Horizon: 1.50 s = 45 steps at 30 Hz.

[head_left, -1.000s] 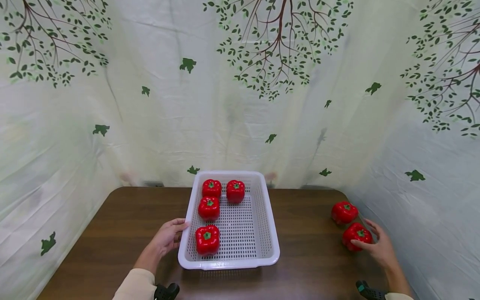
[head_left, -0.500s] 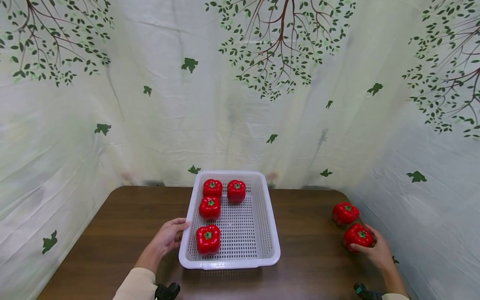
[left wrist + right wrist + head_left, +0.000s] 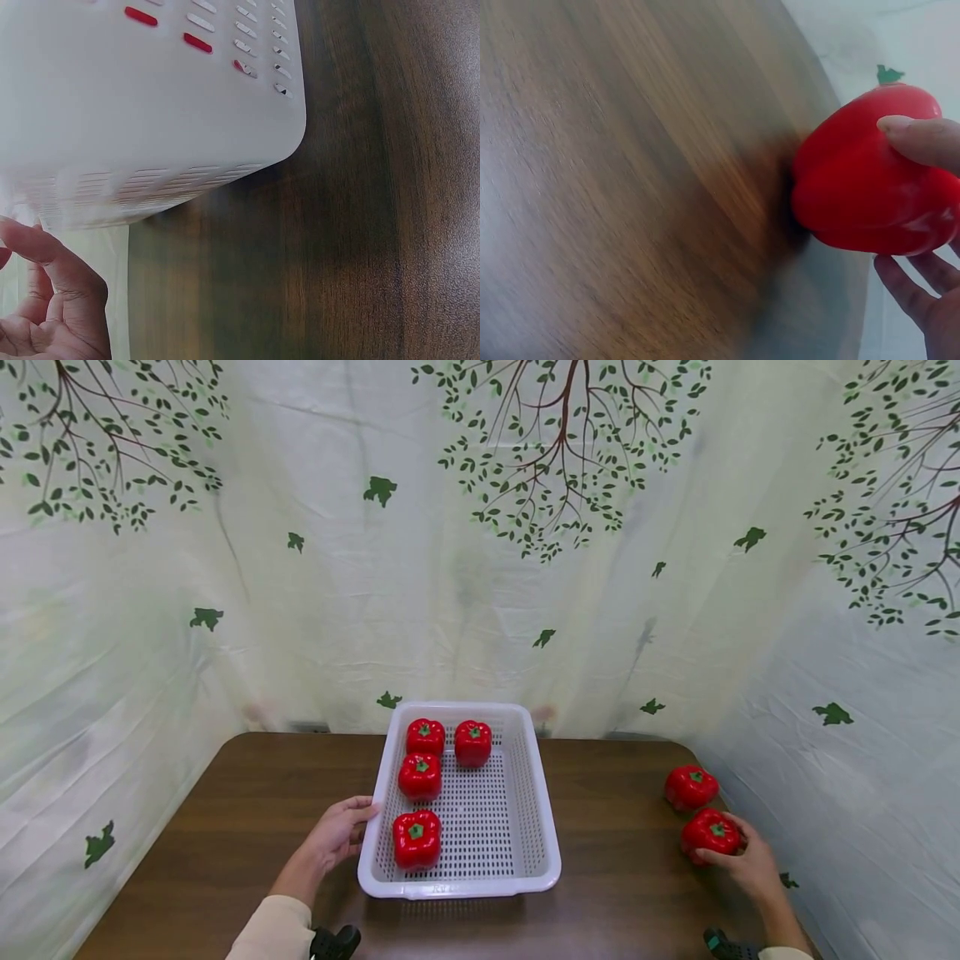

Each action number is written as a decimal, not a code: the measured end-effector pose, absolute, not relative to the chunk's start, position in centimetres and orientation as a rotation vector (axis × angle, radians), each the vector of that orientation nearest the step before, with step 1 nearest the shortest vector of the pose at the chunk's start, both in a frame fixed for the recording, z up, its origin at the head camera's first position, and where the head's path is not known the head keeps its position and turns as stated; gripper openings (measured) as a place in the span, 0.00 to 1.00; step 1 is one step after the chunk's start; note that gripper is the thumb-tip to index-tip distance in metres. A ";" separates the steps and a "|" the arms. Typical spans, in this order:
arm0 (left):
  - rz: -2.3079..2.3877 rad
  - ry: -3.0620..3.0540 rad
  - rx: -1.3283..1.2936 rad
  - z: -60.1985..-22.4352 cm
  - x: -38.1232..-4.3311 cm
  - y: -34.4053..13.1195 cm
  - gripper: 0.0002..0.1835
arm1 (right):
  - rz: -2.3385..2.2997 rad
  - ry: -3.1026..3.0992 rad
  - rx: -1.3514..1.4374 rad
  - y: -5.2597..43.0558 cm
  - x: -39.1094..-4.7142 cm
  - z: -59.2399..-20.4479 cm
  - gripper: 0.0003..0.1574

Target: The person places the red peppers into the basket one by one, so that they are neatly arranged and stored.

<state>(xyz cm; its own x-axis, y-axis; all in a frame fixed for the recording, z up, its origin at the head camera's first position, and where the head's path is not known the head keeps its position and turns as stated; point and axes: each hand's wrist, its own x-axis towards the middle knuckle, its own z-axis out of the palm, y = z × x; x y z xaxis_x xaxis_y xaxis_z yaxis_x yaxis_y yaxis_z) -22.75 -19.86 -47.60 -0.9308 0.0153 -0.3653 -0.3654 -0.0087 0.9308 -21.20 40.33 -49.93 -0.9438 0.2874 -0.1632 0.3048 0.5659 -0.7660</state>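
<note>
A white perforated plastic basket (image 3: 459, 890) stands on the wooden table and bears several red bell peppers, one of them a bell pepper (image 3: 416, 840) near its front left. My left hand (image 3: 337, 835) pinches the left rim of the basket, and in the left wrist view its fingers bend at the rim. At the table's right side my right hand (image 3: 750, 864) grips a red bell pepper (image 3: 870, 176), thumb on one side and fingers on the other. Just behind it sits another red bell pepper (image 3: 691, 788), close against the held one in the head view.
The brown wooden table (image 3: 615, 827) has rounded far corners; its right edge runs close by my right hand. Beyond it hangs a pale cloth (image 3: 480, 610) printed with branches and leaves. Peppers fill the basket's left column, with one at the back middle.
My right hand has closed in around the bell pepper and moved it slightly to the left. The left hand and the basket have stayed put.
</note>
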 end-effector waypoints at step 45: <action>2.034 1.989 -0.368 -47.5 -22.8 -19.9 0.23 | -1.461 2.719 0.046 32.2 -23.3 -48.7 0.51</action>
<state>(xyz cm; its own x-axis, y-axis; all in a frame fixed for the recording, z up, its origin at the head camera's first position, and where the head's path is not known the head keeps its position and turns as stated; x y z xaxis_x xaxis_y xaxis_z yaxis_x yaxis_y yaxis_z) -22.83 -19.92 -47.52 -0.9306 0.0164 -0.3657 -0.3660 -0.0192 0.9304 -23.29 32.19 -48.74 -0.9981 0.0006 -0.0623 0.0522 0.5520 -0.8322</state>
